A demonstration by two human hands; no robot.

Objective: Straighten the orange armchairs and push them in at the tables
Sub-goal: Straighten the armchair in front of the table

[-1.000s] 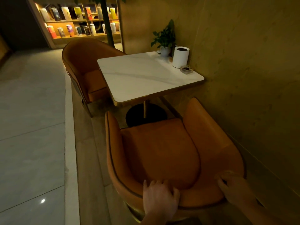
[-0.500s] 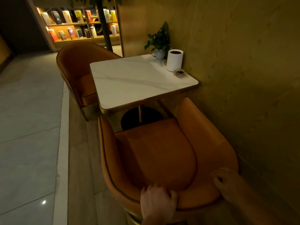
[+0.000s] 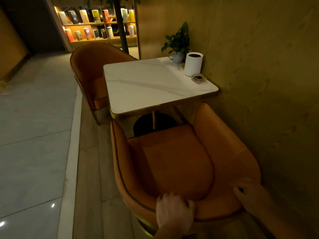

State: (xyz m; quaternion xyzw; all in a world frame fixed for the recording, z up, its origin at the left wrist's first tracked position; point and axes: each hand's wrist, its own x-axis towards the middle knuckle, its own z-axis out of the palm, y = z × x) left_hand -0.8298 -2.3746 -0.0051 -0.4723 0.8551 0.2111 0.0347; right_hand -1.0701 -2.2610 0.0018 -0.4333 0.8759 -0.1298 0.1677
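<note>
The near orange armchair (image 3: 174, 163) stands in front of me, its seat facing the white marble table (image 3: 151, 85). My left hand (image 3: 174, 211) grips the top of its backrest at the middle. My right hand (image 3: 250, 194) holds the backrest rim further right, close to the wall. The chair's front edge sits just short of the table's near edge, above the black round table base (image 3: 146, 121). A second orange armchair (image 3: 93, 73) stands at the table's far left side, partly tucked under it.
A potted plant (image 3: 177, 44), a white cylinder (image 3: 192, 63) and a small glass ashtray (image 3: 199, 78) sit on the table by the yellow wall (image 3: 259, 83). Pale floor tiles (image 3: 34, 135) spread to the left. A lit bookshelf (image 3: 96, 25) and a tree trunk (image 3: 120, 23) stand behind.
The near armchair and both hands on it have shifted slightly toward the table and wall; the view has swung a little, and my grip on the backrest is unchanged.
</note>
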